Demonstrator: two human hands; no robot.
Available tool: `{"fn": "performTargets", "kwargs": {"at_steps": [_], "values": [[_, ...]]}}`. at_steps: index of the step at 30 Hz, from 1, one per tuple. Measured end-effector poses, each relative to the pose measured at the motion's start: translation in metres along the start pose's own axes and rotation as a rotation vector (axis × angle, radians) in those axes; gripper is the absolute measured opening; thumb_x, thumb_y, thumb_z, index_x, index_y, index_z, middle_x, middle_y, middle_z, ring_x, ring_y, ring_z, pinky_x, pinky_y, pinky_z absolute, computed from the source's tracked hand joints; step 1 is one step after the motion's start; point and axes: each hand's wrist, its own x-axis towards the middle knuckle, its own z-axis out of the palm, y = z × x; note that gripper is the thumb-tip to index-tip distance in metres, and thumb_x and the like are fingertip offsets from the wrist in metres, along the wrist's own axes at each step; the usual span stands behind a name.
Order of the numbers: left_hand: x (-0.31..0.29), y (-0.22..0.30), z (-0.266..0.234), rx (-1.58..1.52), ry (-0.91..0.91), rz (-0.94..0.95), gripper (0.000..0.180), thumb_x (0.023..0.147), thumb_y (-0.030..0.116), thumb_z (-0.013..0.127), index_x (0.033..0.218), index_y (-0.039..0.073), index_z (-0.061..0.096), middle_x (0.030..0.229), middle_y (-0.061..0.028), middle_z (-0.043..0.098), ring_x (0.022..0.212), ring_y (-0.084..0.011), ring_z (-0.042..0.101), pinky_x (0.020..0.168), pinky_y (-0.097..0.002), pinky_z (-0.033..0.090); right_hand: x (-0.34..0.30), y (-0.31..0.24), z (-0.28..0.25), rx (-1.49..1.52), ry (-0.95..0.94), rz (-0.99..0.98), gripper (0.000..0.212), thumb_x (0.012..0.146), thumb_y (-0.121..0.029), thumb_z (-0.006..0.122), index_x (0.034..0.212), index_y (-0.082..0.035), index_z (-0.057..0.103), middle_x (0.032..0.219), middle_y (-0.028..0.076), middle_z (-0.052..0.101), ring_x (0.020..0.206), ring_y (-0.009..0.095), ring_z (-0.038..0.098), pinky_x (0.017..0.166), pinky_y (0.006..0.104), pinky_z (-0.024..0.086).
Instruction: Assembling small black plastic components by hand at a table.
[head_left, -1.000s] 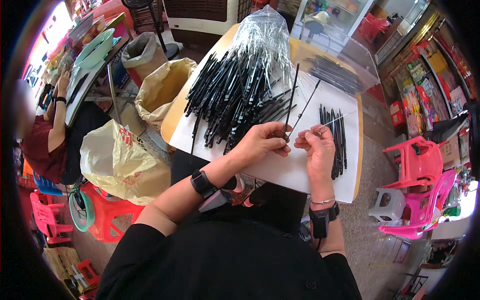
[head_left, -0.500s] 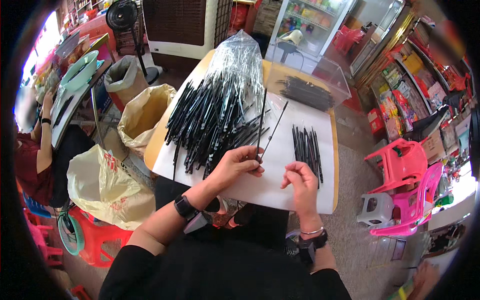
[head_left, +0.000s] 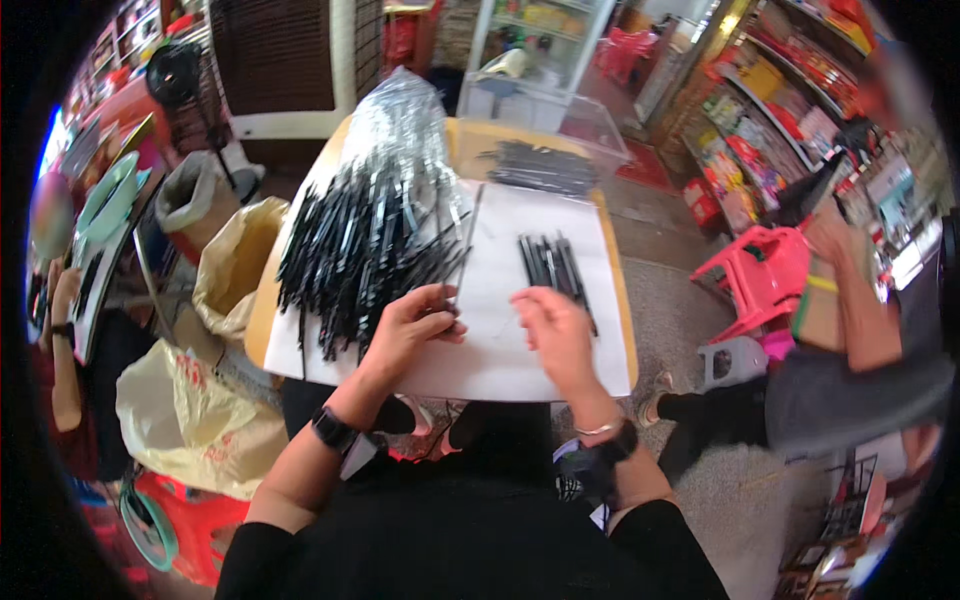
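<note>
My left hand (head_left: 415, 325) is closed on thin black sticks (head_left: 467, 245), which point up and away from its fingertips over the white-covered table (head_left: 470, 370). Just beyond it spreads a large heap of glossy black sticks (head_left: 350, 250), their far ends inside a clear plastic bag (head_left: 400, 110). My right hand (head_left: 555, 335) hovers at the right of the table, slightly blurred, with fingers curled together; whatever they might hold is too small to make out. Beside its fingertips lies a smaller row of black sticks (head_left: 545, 265).
A clear plastic box (head_left: 600, 140) with dark sticks stands at the table's far right. Open sacks (head_left: 240, 265) line the left side. At the right are a pink chair (head_left: 755, 275) and a person in dark clothing (head_left: 850, 400); another person's arm (head_left: 65, 370) is far left.
The whole view has shifted, so the table appears further left. A person has come into view at the right beside the chairs. My left hand still holds the sticks.
</note>
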Motion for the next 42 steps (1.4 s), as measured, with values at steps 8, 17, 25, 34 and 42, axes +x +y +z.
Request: {"fn": "performTargets", "kwargs": {"at_steps": [8,17,25,34,42], "values": [[-0.001,0.003,0.002,0.039,-0.102,0.052,0.026,0.085,-0.002,0.051,0.111,-0.003,0.054,0.092,-0.0078,0.059,0.079,-0.0185,0.063,0.073,-0.0316,0.053,0.022,0.012,0.025,-0.14,0.096,-0.147,0.014,0.085,-0.012,0.056,0.086,0.001,0.061,0.078,0.014,0.063,0.065,0.022,0.062,0.06,0.0306,0.048],[0.002,-0.004,0.002,-0.015,0.007,0.012,0.024,0.086,-0.003,0.054,0.11,-0.004,0.054,0.091,-0.009,0.061,0.079,-0.0188,0.064,0.072,-0.0314,0.055,0.042,0.022,0.041,0.721,0.048,0.029,0.013,0.086,-0.004,0.053,0.095,0.006,0.054,0.083,0.011,0.061,0.071,0.016,0.061,0.068,0.0299,0.054],[0.004,0.002,0.003,0.016,-0.014,0.006,0.018,0.086,-0.002,0.055,0.103,-0.005,0.057,0.088,-0.0092,0.063,0.078,-0.0187,0.064,0.071,-0.0311,0.055,0.042,0.026,0.043,0.741,-0.107,0.073,0.012,0.086,-0.004,0.054,0.095,0.002,0.054,0.083,0.01,0.062,0.071,0.016,0.062,0.069,0.0277,0.052],[-0.005,0.001,0.002,0.031,0.027,-0.043,0.019,0.086,0.001,0.055,0.104,-0.006,0.056,0.091,-0.0084,0.062,0.079,-0.0171,0.063,0.074,-0.0287,0.054,0.035,0.028,0.045,0.647,-0.219,0.107,0.011,0.084,-0.008,0.06,0.093,-0.003,0.058,0.08,0.005,0.063,0.071,0.012,0.061,0.068,0.0242,0.05],[0.009,0.001,0.002,-0.116,-0.061,-0.043,0.026,0.087,0.0,0.054,0.112,-0.007,0.051,0.095,-0.0114,0.06,0.085,-0.0205,0.064,0.077,-0.0279,0.055,0.045,0.03,0.039,0.701,-0.145,0.061,0.011,0.081,-0.004,0.06,0.091,-0.003,0.057,0.079,0.007,0.064,0.065,0.009,0.057,0.058,0.0222,0.046]]}}
